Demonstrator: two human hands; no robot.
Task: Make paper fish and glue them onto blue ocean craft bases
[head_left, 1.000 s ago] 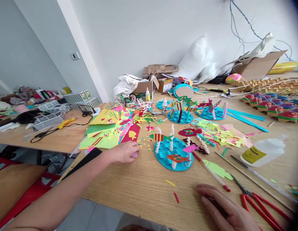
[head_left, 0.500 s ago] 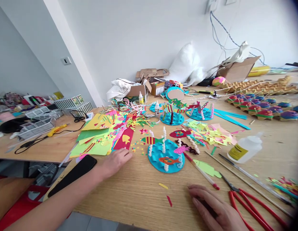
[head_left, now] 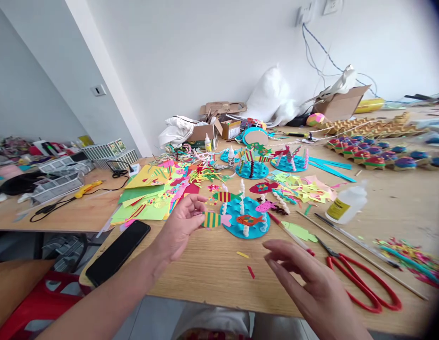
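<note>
My left hand (head_left: 184, 224) pinches a yellow paper fish (head_left: 213, 220) with green stripes and a pink tail, held just above the table. Behind and to the right of it stands a round blue base (head_left: 233, 226) with white twisted stems carrying paper fish, among them an orange fish (head_left: 249, 220) and a striped fish (head_left: 224, 196). My right hand (head_left: 304, 278) hovers over the table at the front right, fingers bent and apart, with nothing in it. Red-handled scissors (head_left: 361, 278), a pale green paper fish (head_left: 299, 231) and a red-ended glue stick (head_left: 292, 234) lie beside it.
A black phone (head_left: 117, 252) lies at the left table edge, near stacked coloured paper (head_left: 141, 193). A clear glue bottle (head_left: 347, 205), a wooden stick (head_left: 364, 257) and paper scraps (head_left: 304, 186) are on the right. Finished blue bases (head_left: 253, 171) and painted egg cartons (head_left: 375, 163) stand farther back.
My left hand has lifted off the table and now holds the yellow striped paper fish near the blue base. My right hand has risen, its fingers reaching toward the left.
</note>
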